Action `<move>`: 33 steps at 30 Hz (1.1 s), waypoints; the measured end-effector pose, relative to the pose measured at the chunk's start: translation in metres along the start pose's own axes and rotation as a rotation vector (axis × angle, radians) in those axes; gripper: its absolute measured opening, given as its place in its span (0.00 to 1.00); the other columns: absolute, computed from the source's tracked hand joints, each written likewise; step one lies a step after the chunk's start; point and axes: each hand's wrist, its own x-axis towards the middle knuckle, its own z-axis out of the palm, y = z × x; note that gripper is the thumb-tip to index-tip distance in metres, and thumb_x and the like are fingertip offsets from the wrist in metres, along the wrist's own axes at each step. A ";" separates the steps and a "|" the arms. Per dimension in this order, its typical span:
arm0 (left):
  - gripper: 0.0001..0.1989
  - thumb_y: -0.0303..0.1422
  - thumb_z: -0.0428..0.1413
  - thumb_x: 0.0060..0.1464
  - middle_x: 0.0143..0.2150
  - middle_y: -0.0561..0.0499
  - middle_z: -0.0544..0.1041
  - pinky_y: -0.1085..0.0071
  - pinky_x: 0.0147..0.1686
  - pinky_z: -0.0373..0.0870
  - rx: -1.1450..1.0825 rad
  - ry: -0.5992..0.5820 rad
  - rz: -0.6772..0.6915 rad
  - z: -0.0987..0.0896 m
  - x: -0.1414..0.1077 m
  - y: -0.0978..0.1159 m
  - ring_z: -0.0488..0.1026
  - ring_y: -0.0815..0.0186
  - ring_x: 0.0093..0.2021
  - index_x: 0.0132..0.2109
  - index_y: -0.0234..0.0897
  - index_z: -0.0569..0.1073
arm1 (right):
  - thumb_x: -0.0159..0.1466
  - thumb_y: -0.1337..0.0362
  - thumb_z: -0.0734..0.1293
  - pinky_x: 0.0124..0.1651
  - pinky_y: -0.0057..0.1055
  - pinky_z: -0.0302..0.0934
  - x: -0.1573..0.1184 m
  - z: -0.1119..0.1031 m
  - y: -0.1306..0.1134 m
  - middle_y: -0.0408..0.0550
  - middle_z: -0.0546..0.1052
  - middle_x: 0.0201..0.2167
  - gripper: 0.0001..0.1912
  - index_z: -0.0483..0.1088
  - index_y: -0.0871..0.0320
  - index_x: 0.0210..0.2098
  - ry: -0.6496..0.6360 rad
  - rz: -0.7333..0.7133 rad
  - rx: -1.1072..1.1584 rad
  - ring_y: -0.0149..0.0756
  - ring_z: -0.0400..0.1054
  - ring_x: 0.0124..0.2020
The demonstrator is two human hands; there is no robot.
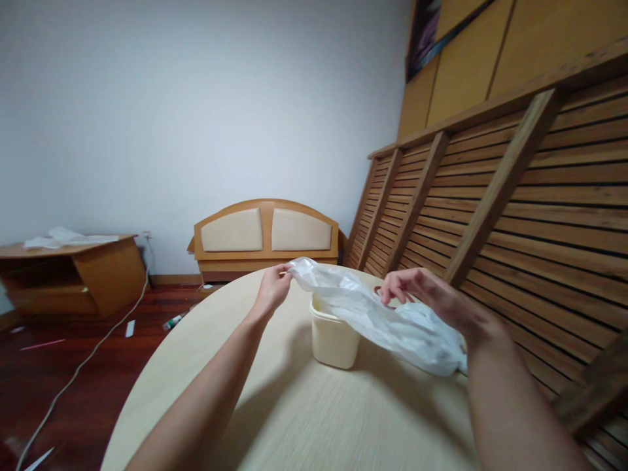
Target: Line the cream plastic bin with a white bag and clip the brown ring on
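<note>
A thin white plastic bag (373,317) stretches from my left hand across the top of a small cream bin (335,340). My left hand (275,284) is closed, pinching the bag's far left end between thumb and fingers. Over the right part of the bag hovers my right hand (412,288), its fingers loosely curved and apart; whether the fingertips touch the plastic I cannot tell. The bin stands upright on the round table (275,405), its opening partly covered by the bag. The bag's bunched right end hangs low near the table's right edge.
A slatted wooden frame (490,216) leans close at the right. Behind the table is a headboard (266,229). At the left stands a low wooden desk (108,275) with white sheets on it; a pale cable (93,353) runs over the dark floor.
</note>
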 end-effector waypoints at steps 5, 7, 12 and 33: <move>0.16 0.41 0.52 0.51 0.40 0.41 0.82 0.69 0.31 0.69 -0.003 -0.012 -0.054 -0.004 -0.003 0.003 0.77 0.54 0.42 0.34 0.34 0.79 | 0.59 0.38 0.67 0.32 0.31 0.61 0.006 0.018 -0.013 0.47 0.75 0.30 0.26 0.72 0.57 0.34 0.027 0.173 -0.324 0.37 0.68 0.30; 0.18 0.45 0.53 0.51 0.40 0.40 0.82 0.69 0.31 0.69 0.013 -0.031 -0.072 -0.004 -0.006 0.005 0.76 0.53 0.42 0.35 0.35 0.78 | 0.57 0.41 0.70 0.34 0.31 0.62 0.008 0.025 -0.014 0.48 0.76 0.34 0.25 0.72 0.56 0.39 0.038 0.190 -0.435 0.38 0.69 0.33; 0.27 0.56 0.57 0.49 0.43 0.39 0.81 0.69 0.31 0.68 0.001 -0.078 -0.115 -0.003 -0.009 0.008 0.75 0.54 0.44 0.39 0.35 0.78 | 0.56 0.48 0.73 0.36 0.32 0.63 0.009 0.031 -0.007 0.47 0.77 0.36 0.22 0.72 0.53 0.44 0.014 0.197 -0.539 0.40 0.70 0.35; 0.25 0.24 0.61 0.40 0.34 0.43 0.82 0.72 0.30 0.69 -0.159 0.061 -0.108 -0.007 0.008 -0.023 0.75 0.66 0.29 0.50 0.28 0.77 | 0.63 0.49 0.66 0.33 0.33 0.65 0.013 0.000 0.036 0.47 0.77 0.32 0.22 0.74 0.59 0.48 0.142 0.224 -0.286 0.37 0.70 0.32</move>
